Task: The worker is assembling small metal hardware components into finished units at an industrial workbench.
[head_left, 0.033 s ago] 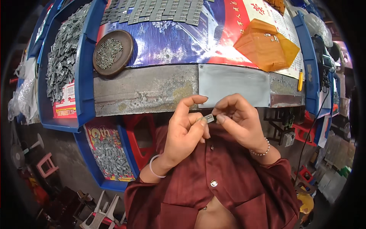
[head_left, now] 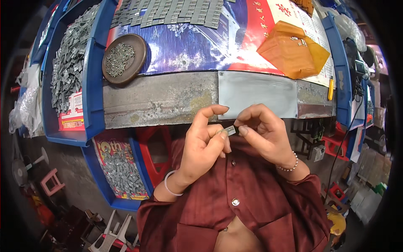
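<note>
Head view: grey part (head_left: 229, 130) in L hand (head_left: 205, 145), nr bench (head_left: 159, 101) edge.
L thumb/fingers pinched on it; R hand (head_left: 263, 132) at its R end, thumb + index close, can't tell if gripping. Brown dish (head_left: 141, 54) w/ metal bits (head_left: 119, 59), bench L.

A workshop: scuffed workbench (head_left: 161, 98), blue bins (head_left: 94, 86) of grey parts (head_left: 69, 67).

A small grey piece (head_left: 229, 130) was pinched in the left hand (head_left: 203, 143).
Flat and oblong, darker-marked on its face, it slanted up rightward toward the right hand (head_left: 266, 134), just out from the desk's (head_left: 161, 98) near edge.
</note>
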Demonstrator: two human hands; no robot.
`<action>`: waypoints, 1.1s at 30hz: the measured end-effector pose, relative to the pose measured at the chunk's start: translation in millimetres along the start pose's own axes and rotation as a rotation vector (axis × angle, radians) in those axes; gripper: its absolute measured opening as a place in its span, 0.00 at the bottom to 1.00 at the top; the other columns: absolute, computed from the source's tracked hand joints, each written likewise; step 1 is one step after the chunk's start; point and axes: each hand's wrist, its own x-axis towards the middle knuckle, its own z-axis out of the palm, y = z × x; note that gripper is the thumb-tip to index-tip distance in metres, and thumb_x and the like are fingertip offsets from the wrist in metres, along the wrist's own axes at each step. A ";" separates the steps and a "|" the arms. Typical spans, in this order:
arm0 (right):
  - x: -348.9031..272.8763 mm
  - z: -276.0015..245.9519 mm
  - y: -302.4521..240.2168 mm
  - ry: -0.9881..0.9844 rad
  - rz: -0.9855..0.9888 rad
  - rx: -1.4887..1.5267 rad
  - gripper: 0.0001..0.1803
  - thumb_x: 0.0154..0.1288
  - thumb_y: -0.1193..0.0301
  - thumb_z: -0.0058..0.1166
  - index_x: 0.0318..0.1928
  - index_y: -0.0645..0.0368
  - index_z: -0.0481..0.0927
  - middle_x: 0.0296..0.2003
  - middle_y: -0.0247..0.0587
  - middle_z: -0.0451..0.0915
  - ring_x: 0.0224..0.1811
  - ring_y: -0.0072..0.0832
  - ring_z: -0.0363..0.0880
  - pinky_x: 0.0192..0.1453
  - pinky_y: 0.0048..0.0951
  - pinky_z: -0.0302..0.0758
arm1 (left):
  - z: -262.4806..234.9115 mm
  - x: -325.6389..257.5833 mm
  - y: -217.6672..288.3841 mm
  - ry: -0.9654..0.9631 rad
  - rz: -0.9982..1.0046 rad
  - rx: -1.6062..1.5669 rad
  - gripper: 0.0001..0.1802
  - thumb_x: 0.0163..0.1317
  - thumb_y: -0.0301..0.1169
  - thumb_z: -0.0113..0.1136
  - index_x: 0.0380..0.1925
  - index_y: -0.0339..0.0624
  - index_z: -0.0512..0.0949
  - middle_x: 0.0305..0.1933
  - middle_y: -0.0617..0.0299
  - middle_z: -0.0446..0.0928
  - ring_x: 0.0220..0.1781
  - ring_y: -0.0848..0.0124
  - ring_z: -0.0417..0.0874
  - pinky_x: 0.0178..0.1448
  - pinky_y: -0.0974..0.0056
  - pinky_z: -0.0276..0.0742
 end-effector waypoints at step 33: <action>228.6 -114.1 -69.1 0.099 -0.384 -1.037 0.08 0.54 0.74 0.57 0.31 0.66 0.75 0.29 0.51 0.79 0.32 0.46 0.78 0.37 0.40 0.73 | -34.6 56.9 2.1 0.361 0.569 0.436 0.19 0.67 0.23 0.48 0.57 0.34 0.60 0.29 0.59 0.75 0.28 0.78 0.75 0.33 0.75 0.75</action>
